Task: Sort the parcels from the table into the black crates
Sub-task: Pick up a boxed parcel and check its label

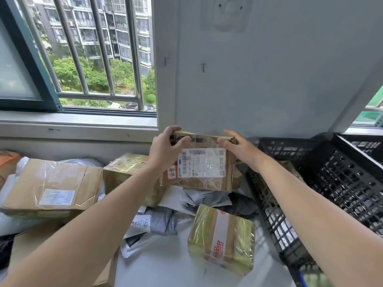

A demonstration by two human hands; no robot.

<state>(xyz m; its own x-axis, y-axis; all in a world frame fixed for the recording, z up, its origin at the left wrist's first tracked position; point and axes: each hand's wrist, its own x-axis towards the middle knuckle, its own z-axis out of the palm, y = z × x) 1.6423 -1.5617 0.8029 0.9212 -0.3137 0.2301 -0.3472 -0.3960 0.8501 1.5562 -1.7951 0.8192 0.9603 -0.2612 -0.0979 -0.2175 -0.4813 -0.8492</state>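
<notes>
Both my hands hold a brown cardboard parcel (pixel 204 166) with a white shipping label, lifted and tilted above the table. My left hand (pixel 167 148) grips its upper left edge, thumb on the front face. My right hand (pixel 240 149) grips its upper right edge. Two black crates stand at the right: a near one (pixel 273 216) with a parcel inside, and a farther one (pixel 350 172). More parcels lie on the table: a large flat box (pixel 53 187), a taped box (pixel 128 172) behind my left forearm, a small yellow-taped box (pixel 221 237), and grey poly bags (pixel 163 220).
The table (pixel 161 264) has a pale grey top. A window with metal bars (pixel 83 59) and a grey sill (pixel 78 125) run along the back left. A plain wall (pixel 259 69) rises behind the held parcel. Another cardboard box (pixel 31 247) lies at the near left.
</notes>
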